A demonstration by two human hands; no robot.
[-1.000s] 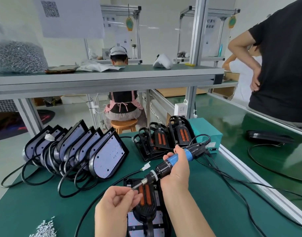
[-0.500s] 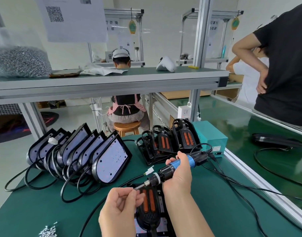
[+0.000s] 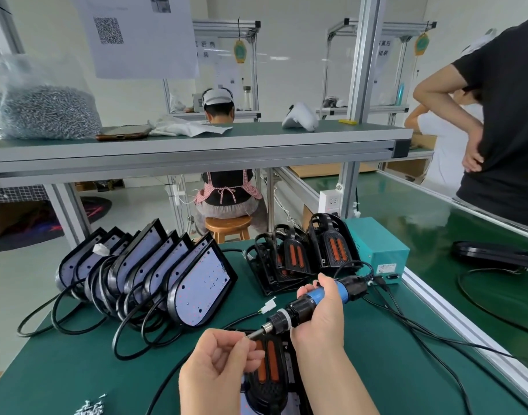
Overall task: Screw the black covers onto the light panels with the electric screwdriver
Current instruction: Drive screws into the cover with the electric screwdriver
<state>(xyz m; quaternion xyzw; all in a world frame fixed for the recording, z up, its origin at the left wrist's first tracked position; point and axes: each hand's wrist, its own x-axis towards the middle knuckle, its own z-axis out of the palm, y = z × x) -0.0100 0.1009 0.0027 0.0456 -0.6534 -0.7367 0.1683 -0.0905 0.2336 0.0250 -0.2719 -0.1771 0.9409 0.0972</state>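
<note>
My right hand [image 3: 319,322] grips the blue and black electric screwdriver [image 3: 310,304], its bit tip pointing left and down. My left hand [image 3: 218,363] has its fingers curled at the bit tip and seems to pinch something small there; the thing itself is hidden. Under both hands lies a black cover [image 3: 267,375] with two orange strips on a light panel [image 3: 247,405]. A row of several light panels [image 3: 197,286] with black cables leans at the left. Several spare black covers [image 3: 298,259] stand behind the screwdriver.
A teal power box [image 3: 376,250] sits at the right with cables [image 3: 421,327] running across the green mat. Loose screws [image 3: 90,408] lie at the front left. A bag of screws [image 3: 44,112] rests on the upper shelf. A person in black [image 3: 502,130] stands at the right.
The camera has tilted down a little, so everything sits higher in view. Both hands stay together at the bit tip over the cover, barely moved.
</note>
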